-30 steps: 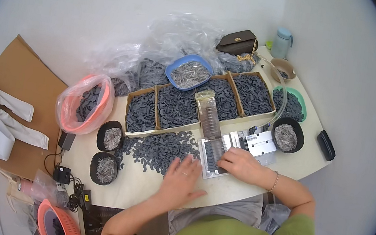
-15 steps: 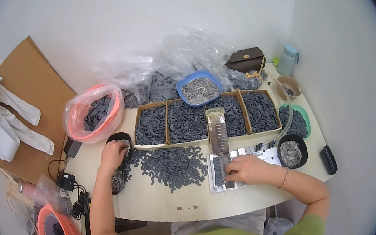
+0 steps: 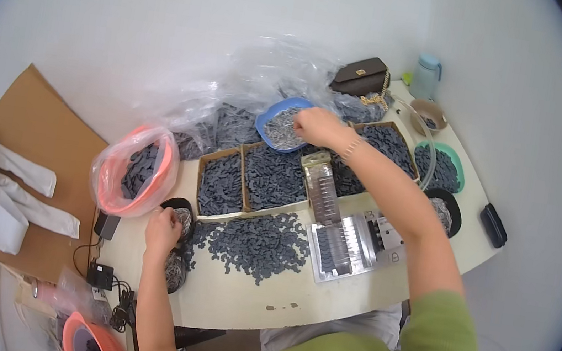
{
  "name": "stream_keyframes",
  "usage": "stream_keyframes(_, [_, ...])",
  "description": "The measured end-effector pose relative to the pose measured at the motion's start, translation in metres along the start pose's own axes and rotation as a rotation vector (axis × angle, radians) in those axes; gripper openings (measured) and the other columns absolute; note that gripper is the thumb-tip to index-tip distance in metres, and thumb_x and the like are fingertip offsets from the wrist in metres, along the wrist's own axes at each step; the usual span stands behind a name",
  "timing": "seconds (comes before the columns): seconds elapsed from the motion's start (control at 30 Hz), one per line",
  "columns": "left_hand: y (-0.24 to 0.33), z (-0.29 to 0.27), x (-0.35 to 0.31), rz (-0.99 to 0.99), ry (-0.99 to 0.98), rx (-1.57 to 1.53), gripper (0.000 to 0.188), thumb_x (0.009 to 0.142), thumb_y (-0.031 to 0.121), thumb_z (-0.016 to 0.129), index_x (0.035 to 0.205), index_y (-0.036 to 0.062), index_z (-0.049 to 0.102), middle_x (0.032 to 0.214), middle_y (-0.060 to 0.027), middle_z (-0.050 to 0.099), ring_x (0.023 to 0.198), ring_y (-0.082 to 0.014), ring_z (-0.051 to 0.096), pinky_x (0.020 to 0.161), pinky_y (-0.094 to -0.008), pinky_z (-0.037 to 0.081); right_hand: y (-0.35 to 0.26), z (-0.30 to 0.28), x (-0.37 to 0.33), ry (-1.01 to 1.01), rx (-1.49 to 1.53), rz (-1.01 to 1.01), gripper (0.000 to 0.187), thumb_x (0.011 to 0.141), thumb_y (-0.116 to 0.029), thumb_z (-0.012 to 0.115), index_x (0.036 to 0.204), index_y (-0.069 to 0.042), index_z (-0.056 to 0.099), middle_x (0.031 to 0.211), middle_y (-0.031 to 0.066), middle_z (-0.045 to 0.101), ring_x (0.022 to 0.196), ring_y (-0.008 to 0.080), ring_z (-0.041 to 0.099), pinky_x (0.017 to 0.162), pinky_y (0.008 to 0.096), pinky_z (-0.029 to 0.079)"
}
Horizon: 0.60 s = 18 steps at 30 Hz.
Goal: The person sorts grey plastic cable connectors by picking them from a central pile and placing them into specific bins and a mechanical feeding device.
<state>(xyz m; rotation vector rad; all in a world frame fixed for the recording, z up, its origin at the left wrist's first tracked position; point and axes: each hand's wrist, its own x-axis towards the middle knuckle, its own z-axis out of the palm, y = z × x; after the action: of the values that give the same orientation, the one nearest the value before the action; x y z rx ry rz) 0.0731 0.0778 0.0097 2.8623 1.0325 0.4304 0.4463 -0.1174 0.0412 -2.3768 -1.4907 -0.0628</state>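
Observation:
My right hand (image 3: 318, 127) reaches far across the table to the blue basin (image 3: 260, 124), its fingers bunched together over the thin silvery metal pins (image 3: 280, 127) in it. What those fingers hold, if anything, is hidden. At the near left, my left hand (image 3: 164, 229) lies at the edge of a black two-part tray (image 3: 178, 280) that also holds metal pins. Its fingers are curled in, and I cannot make out anything between them. A metal fixture (image 3: 365, 243) with a ribbed clear plastic piece (image 3: 325, 195) sits on the right, untouched.
Cardboard boxes (image 3: 245, 183) full of small dark grey parts stand mid-table, with a loose heap (image 3: 260, 248) in front. Further right are a green bowl (image 3: 462, 174), a black bowl (image 3: 457, 213) and a clear tube (image 3: 434, 157). A pink basket (image 3: 169, 178) lined with plastic stands left.
My right hand has left the metal fixture and moved up and left to the blue basin. My left hand has shifted slightly toward the outer edge of the black tray.

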Motion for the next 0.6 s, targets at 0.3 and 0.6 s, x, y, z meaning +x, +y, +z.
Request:
stream_keyframes(0.3, [0.154,0.005,-0.062,0.641,-0.111,-0.501,0.015,0.073,-0.001,0.068,0.082,0.0041,0.057,0.093,-0.0130,0.059,0.088,-0.0330,0.058,0.075,-0.0410,0.048,-0.029,0.002,0.020,-0.231,-0.197,0.118,0.021,0.076,-0.008,0.066,0.096,-0.004,0.070,0.103,0.0161,0.069,0.099,0.0308,0.066,0.081,0.0421,0.054])
stream_keyframes(0.6, [0.248,0.041,-0.077,0.839,-0.073,-0.378,0.014,0.073,0.005,0.068,0.084,0.0036,0.059,0.106,-0.0123,0.056,0.097,-0.0303,0.054,0.083,-0.0412,0.043,-0.009,0.010,0.003,-0.001,-0.285,0.019,0.018,0.081,-0.012,0.060,0.095,-0.009,0.072,0.105,0.0115,0.068,0.104,0.0276,0.062,0.083,0.0396,0.052])
